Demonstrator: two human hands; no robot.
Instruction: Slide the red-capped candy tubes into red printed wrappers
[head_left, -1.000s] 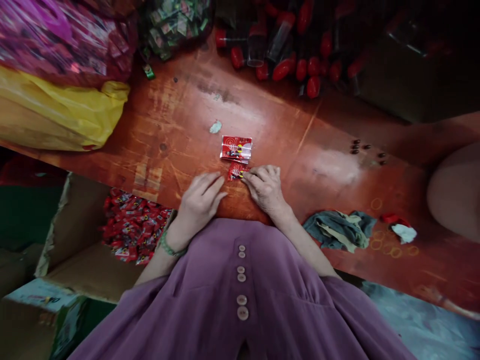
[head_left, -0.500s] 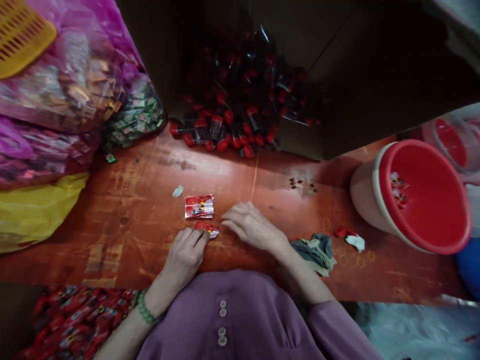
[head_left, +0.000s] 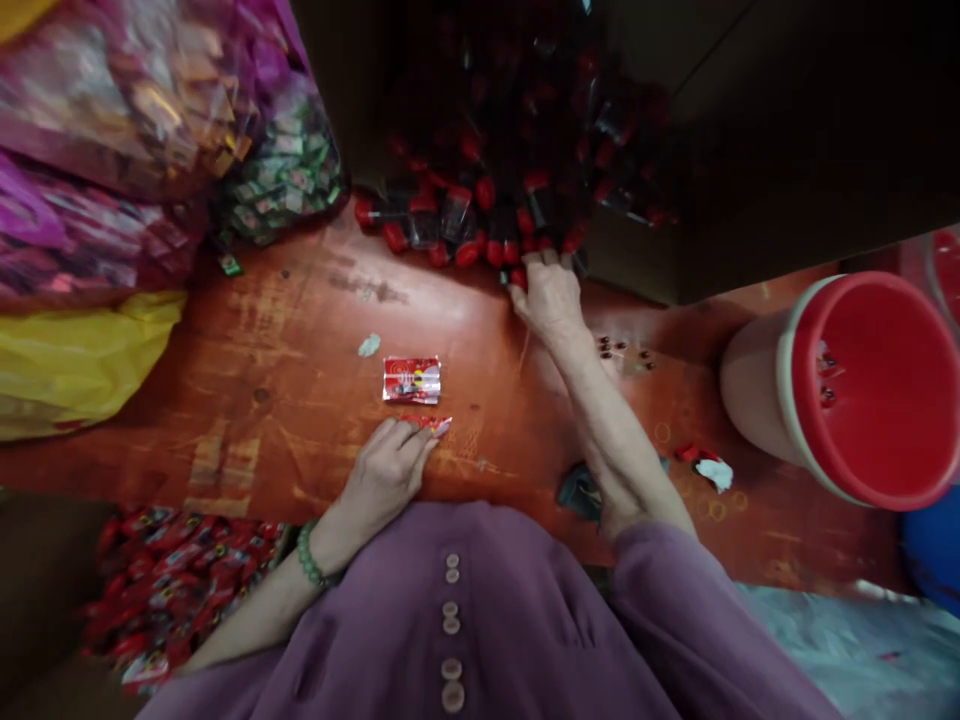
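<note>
My left hand (head_left: 390, 465) rests on the table, its thumb and fingers pinched on a small shiny red wrapper (head_left: 426, 423). Just beyond it a stack of flat red printed wrappers (head_left: 412, 381) lies on the wood. My right hand (head_left: 553, 298) is stretched forward to the front edge of a heap of small clear containers with red ends (head_left: 454, 215). Its fingers are over the nearest ones, thumb apart; the fingertips are partly hidden among them. Several small dark beads (head_left: 621, 346) lie right of my right wrist.
A cardboard box (head_left: 675, 230) surrounds the heap. At right stand a red-rimmed bucket (head_left: 806, 400) and a blue object (head_left: 934, 545). Bags of small packets (head_left: 289, 170) and a yellow bag (head_left: 90, 360) fill the left. Red packets (head_left: 180, 570) lie below the table edge; a dark cloth (head_left: 579, 490) lies near my right forearm.
My right hand has moved forward from beside the wrappers to the heap of red-ended containers. My left hand still pinches the red wrapper. The whole view has shifted slightly.
</note>
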